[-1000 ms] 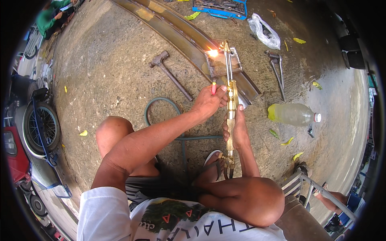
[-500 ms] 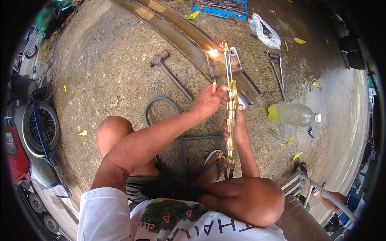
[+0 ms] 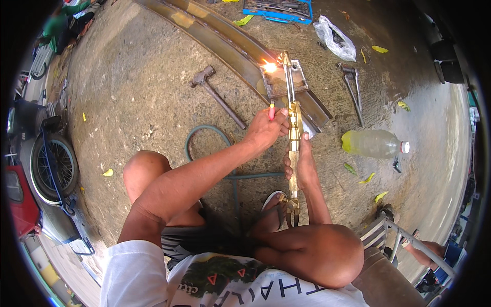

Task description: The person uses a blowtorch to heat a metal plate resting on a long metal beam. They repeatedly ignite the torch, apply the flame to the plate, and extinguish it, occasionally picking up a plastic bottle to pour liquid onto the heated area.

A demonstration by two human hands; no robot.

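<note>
My right hand (image 3: 304,166) is wrapped round the handle of a brass cutting torch (image 3: 292,128), which points away from me. My left hand (image 3: 266,128) is closed on a small pink lighter (image 3: 271,112), its fingertips touching the side of the torch near the valves. At the torch's far end a bright flame (image 3: 270,67) glows at the upper left corner of a square steel plate (image 3: 280,84). Beneath the plate run long rusty steel beams (image 3: 220,47). The exact spot the flame touches is lost in the glare.
A hammer (image 3: 217,94) lies left of the beams, a green hose (image 3: 202,128) loops nearer me. To the right are wrenches (image 3: 353,92), a plastic bag (image 3: 335,38) and a bottle (image 3: 373,143) of yellowish liquid. A blue toolbox (image 3: 279,18) sits beyond; a motorcycle wheel (image 3: 53,166) stands left.
Both hands keep their grip on the torch and lighter, almost unmoved. The flame still burns at the plate's corner. The whole view has shifted very slightly.
</note>
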